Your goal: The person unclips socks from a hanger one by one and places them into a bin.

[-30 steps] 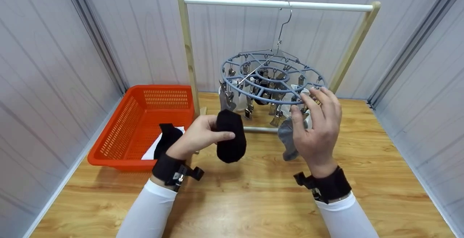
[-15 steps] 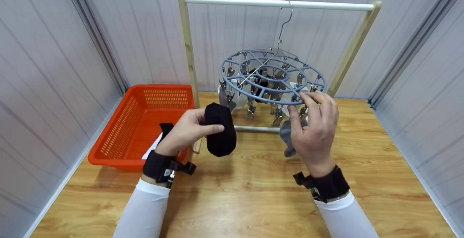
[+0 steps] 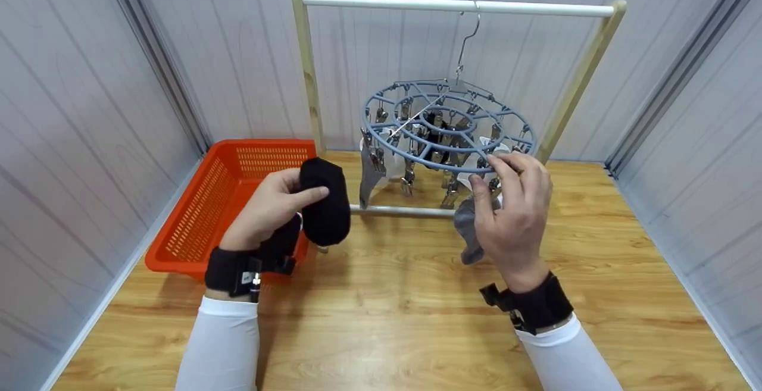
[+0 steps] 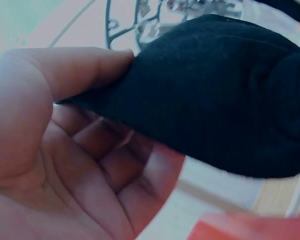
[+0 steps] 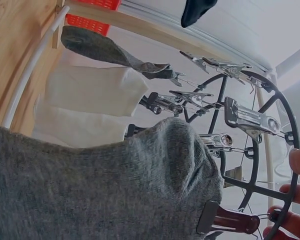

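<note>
My left hand (image 3: 262,209) pinches a black sock (image 3: 326,203) between thumb and fingers, in front of the rack's left leg. In the left wrist view the sock (image 4: 215,100) spreads out flat beyond the thumb. At the near right rim of a round blue-grey clip hanger (image 3: 440,166), my right hand (image 3: 517,218) holds the ring between thumb and fingers. A grey sock (image 3: 468,233) hangs beside that hand; up close in the right wrist view, a metal clip (image 5: 232,220) bites this grey sock (image 5: 105,185).
An orange basket (image 3: 172,263) stands at left, a black sock (image 3: 281,239) in it partly hidden by my left wrist. The hanger hooks onto the rack's white bar (image 3: 387,2). Another grey sock (image 3: 370,180), white socks (image 5: 92,92) and several bare clips (image 3: 407,180) hang from it.
My left hand has moved left and slightly up with the black sock, toward the basket. My right fingers have come down onto the ring's rim and stay there.
</note>
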Motion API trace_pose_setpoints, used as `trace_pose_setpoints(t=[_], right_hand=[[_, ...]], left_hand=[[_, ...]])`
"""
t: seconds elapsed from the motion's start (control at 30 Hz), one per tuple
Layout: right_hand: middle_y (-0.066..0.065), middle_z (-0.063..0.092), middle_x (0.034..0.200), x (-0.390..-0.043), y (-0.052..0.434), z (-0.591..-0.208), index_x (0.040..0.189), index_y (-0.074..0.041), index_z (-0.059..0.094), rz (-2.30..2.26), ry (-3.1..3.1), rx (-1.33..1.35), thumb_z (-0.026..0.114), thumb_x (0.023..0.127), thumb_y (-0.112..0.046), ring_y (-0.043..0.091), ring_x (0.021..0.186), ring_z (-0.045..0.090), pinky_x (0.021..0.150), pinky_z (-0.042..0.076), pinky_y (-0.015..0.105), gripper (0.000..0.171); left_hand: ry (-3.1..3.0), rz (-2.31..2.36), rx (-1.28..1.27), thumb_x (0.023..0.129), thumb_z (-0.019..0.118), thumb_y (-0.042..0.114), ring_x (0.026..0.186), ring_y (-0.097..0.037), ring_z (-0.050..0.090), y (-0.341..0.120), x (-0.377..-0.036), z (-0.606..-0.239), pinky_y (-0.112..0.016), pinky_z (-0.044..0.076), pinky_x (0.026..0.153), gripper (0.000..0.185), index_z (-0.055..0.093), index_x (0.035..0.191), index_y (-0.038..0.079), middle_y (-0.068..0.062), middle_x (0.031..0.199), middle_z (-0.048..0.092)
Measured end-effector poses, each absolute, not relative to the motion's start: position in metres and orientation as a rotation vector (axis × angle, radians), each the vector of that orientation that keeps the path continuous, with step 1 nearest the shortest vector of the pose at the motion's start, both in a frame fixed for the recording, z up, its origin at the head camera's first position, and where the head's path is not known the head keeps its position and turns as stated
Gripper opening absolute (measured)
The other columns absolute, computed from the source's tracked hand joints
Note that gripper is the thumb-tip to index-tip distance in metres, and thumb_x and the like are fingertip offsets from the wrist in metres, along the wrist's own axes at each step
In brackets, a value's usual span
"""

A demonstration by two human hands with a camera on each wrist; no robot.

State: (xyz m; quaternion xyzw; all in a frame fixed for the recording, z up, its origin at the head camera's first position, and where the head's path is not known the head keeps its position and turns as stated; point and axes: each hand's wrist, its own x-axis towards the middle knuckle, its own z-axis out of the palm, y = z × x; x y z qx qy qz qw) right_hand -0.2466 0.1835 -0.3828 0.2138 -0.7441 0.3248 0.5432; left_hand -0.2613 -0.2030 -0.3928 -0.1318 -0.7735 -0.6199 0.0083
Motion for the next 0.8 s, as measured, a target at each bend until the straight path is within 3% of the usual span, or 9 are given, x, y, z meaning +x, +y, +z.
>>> trace_pose_setpoints(t=[0.23, 0.5, 0.57, 0.73, 0.8], right_hand=[[0.023, 0.069, 0.130, -0.245, 0.182, -0.383, 0.128, 0.002, 0.077, 0.781, -1.766, 0.516, 0.080, 0.103, -0.021, 0.043, 0.128, 0.058, 0.118, 0.038, 0.054, 0.035], [0.024, 0.068, 0.130, -0.244, 0.181, -0.382, 0.129, 0.002, 0.077, 0.783, -1.778, 0.523, 0.081, 0.102, -0.021, 0.042, 0.128, 0.058, 0.118, 0.038, 0.054, 0.035], [0.023, 0.068, 0.131, -0.244, 0.181, -0.382, 0.130, 0.002, 0.077, 0.780, -1.784, 0.525, 0.080, 0.103, -0.021, 0.042, 0.128, 0.058, 0.118, 0.038, 0.054, 0.035], [0.023, 0.068, 0.131, -0.242, 0.183, -0.383, 0.131, 0.002, 0.077, 0.761, -1.795, 0.528, 0.080, 0.103, -0.020, 0.043, 0.128, 0.058, 0.117, 0.038, 0.054, 0.036], [0.023, 0.068, 0.131, -0.242, 0.183, -0.383, 0.132, 0.001, 0.077, 0.759, -1.797, 0.524, 0.080, 0.103, -0.021, 0.043, 0.128, 0.058, 0.117, 0.038, 0.054, 0.036]], left_hand=[[-2.351, -2.093, -0.262, 0.113, 0.068, 0.021, 0.087, -0.022, 0.079, -0.222, -0.261, -0.393, -0.036, 0.066, 0.078, 0.028, 0.068, 0.126, -0.004, -0.011, 0.104, 0.077], [-2.385, -1.958, -0.077, 0.119, 0.054, 0.030, 0.082, -0.017, 0.071, -0.245, -0.258, -0.391, -0.032, 0.061, 0.070, 0.035, 0.060, 0.136, 0.000, -0.007, 0.099, 0.069], [-2.462, -1.851, -0.036, 0.120, 0.052, 0.032, 0.081, -0.017, 0.069, -0.251, -0.257, -0.392, -0.031, 0.059, 0.070, 0.038, 0.060, 0.138, 0.000, -0.007, 0.100, 0.067], [-2.661, -1.668, 0.022, 0.121, 0.047, 0.031, 0.097, -0.024, 0.065, -0.257, -0.259, -0.396, -0.033, 0.056, 0.081, 0.042, 0.055, 0.153, 0.004, -0.016, 0.121, 0.064], [-2.724, -1.629, 0.017, 0.120, 0.047, 0.027, 0.098, -0.026, 0.064, -0.255, -0.261, -0.398, -0.035, 0.055, 0.082, 0.039, 0.055, 0.151, 0.004, -0.018, 0.122, 0.063]])
